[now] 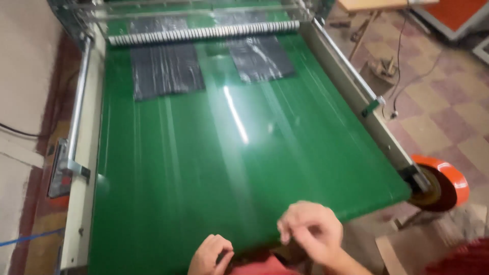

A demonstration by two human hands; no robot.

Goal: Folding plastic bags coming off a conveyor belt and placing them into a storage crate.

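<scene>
Head view: two bare hands at the near edge of a green conveyor belt (pixel 224 178).

Left hand (pixel 210 254) curled, right hand (pixel 311 231) pinching fingertips; contents blurred, cannot tell. Risk: fingers caught at the belt edge. Farther off, two black plastic sheets (pixel 165 69) lay under a ribbed roller (pixel 204 33); machine top cut off.

Two bare hands (pixel 265 244), no sleeves, red garment (pixel 262 267) below.

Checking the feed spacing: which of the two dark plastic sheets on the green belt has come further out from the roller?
The left dark sheet. Its front edge lies further down the green belt toward the hands than that of the right dark sheet, which is also narrower.
</scene>
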